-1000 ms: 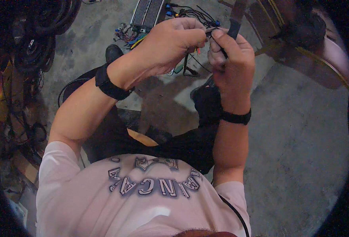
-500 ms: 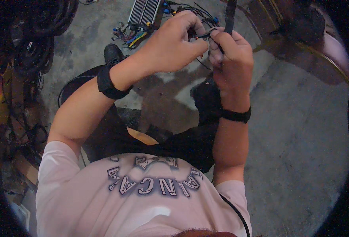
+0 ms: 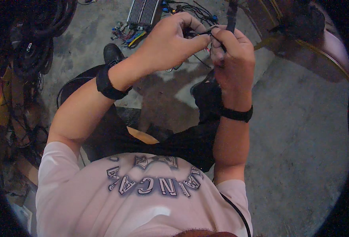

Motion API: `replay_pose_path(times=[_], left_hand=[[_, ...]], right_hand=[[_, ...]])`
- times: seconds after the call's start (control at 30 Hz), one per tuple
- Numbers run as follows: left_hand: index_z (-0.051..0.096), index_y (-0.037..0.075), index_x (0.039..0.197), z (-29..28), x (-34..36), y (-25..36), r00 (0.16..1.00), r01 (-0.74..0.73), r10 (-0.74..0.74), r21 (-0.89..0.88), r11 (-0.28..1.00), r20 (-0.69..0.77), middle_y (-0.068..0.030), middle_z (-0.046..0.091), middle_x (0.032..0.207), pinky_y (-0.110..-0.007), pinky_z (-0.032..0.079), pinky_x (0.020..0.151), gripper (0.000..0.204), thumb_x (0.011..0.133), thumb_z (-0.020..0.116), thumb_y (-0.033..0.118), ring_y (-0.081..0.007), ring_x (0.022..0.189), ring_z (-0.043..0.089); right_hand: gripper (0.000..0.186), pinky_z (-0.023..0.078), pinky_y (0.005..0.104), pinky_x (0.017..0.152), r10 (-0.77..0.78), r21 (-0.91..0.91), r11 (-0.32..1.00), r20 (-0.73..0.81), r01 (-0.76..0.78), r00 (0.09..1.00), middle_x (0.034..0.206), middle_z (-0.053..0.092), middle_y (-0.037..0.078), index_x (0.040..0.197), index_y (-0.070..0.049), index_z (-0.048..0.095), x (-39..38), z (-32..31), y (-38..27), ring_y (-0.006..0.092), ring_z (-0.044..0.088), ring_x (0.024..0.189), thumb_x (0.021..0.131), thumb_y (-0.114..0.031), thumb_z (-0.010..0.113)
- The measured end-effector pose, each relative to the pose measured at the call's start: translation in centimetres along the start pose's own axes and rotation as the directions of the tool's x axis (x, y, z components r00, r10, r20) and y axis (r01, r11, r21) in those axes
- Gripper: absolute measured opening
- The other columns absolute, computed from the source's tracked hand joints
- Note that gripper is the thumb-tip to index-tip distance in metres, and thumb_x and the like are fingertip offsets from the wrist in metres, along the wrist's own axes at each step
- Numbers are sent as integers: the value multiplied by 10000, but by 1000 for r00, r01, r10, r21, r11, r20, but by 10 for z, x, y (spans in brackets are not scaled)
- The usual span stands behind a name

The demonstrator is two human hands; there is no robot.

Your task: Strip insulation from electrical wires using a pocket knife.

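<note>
My left hand (image 3: 176,41) is raised at the top middle, fingers curled and pinching a thin dark wire (image 3: 206,31). Beside it my right hand (image 3: 233,53) grips the same wire between thumb and fingers, along with a black strip (image 3: 231,15) that runs up past its fingers. Small coloured wire ends show between the hands, partly hidden by them. Just beyond, a silver finned metal unit (image 3: 141,12) lies on the floor with a bundle of coloured wires (image 3: 130,37) and black cables with blue connectors (image 3: 194,12).
Coiled black hoses (image 3: 44,47) and a heap of cables and cardboard (image 3: 20,126) line the left side. A curved panel with yellow edging (image 3: 320,59) stands at the upper right. My legs and a shoe (image 3: 113,55) rest on the grey concrete floor (image 3: 293,150) below my hands.
My left hand has risen slightly, with its thumb now stretched toward my right fingers. The black strip stands more upright than a second ago. Both hands still work at the wire.
</note>
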State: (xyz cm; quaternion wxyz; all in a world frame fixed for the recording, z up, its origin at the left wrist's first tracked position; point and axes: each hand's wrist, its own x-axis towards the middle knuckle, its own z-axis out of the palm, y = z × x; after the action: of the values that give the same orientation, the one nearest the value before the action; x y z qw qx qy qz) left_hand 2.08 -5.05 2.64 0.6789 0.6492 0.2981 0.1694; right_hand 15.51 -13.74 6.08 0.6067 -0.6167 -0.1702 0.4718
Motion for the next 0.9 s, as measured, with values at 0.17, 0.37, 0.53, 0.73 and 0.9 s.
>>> replay_pose_path(times=[0.17, 0.37, 0.53, 0.73, 0.9], left_hand=[[591, -13, 1142, 3, -9, 7, 995, -100, 102, -139, 985, 9, -39, 647, 1012, -253, 472, 865, 281, 915, 645, 145, -117, 959, 599], [562, -54, 1256, 6, -12, -5, 993, -79, 108, -445, 892, 39, -110, 658, 1134, -276, 455, 951, 355, 949, 533, 121, -167, 1043, 613], [627, -42, 1193, 9, -18, -10, 999, -54, 47, -433, 900, -26, -122, 663, 1161, -271, 463, 949, 310, 942, 518, 104, -164, 1050, 621], [710, 32, 1091, 2, -21, -30, 998, 51, -48, 71, 996, -43, -103, 687, 1127, -295, 476, 940, 229, 915, 600, 131, -171, 1094, 617], [720, 24, 1058, -2, -26, -26, 947, -269, 318, 443, 855, -37, -72, 718, 990, -267, 512, 823, 249, 894, 668, 204, -136, 911, 653]], right_hand=[[101, 280, 201, 415, -68, 23, 997, -61, 69, 996, 607, 509, -22, 885, 13, 609, -9, 5, -3, 43, 405, 460, 840, -74, 634], [103, 292, 197, 406, -110, -2, 994, -68, 110, 992, 613, 529, -22, 888, 14, 625, -21, -1, 4, 41, 412, 450, 840, -77, 635], [122, 300, 194, 408, -137, -100, 987, -108, 127, 985, 617, 539, -17, 893, 20, 631, -38, -3, 7, 40, 429, 455, 831, -82, 654], [133, 318, 205, 451, -175, -222, 964, -112, 147, 978, 638, 558, -28, 862, -3, 662, -46, -8, 21, 45, 456, 508, 827, -131, 666], [163, 371, 228, 517, -116, -314, 946, -83, 85, 990, 669, 593, -27, 835, -19, 698, -47, -13, 22, 64, 497, 577, 823, -179, 666]])
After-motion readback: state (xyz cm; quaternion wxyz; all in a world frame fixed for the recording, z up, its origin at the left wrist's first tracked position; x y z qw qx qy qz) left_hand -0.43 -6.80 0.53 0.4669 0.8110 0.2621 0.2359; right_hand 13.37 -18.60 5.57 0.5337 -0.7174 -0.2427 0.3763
